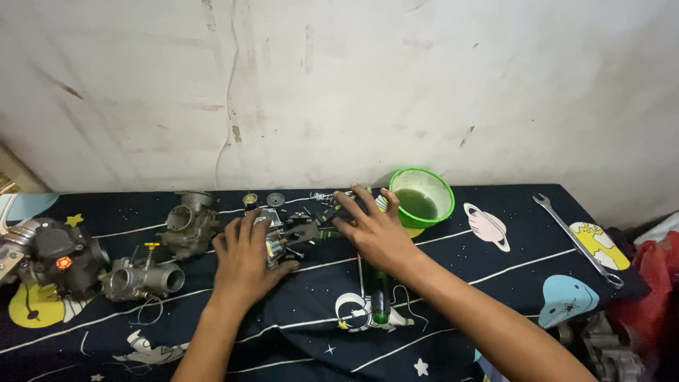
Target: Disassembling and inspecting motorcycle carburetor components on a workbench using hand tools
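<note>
My left hand (245,256) lies palm down on the dark space-print cloth (495,265), its fingers touching a cluster of small metal carburetor parts (283,237). My right hand (373,226) reaches over the same cluster, fingers spread on small dark pieces with green accents (332,212). I cannot tell whether either hand grips anything. A green-handled screwdriver (380,301) lies partly under my right forearm. Small round parts (275,199) and a spring (320,196) sit just beyond the fingers.
A green plastic bowl (422,196) with liquid stands by the wall, right of my right hand. Two carburetor bodies (189,223) (141,278) and a dark engine part (60,258) lie at the left. A long wrench (578,239) lies at the right edge. A red bag (654,290) sits off the table.
</note>
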